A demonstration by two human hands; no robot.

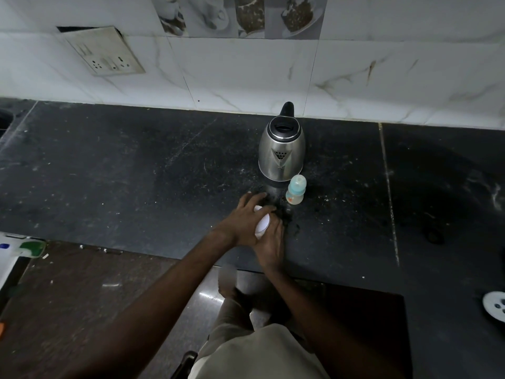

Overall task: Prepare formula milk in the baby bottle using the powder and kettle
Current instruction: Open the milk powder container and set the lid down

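A dark stone counter (136, 165), scuffed and speckled with pale marks, ran along a wall (246, 69) of white marble-look tiles. A pale seam (388, 187) crossed the counter toward its right end. Above its back edge, a stained socket plate (105, 51) hung crooked on the wall to the left, and picture tiles (235, 15) of cups and cakes ran along the top. Below the front edge lay a dark, glossy floor (82, 296). The light was dim.

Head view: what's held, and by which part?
White jar: left hand grips over its top, right hand wraps its near side.
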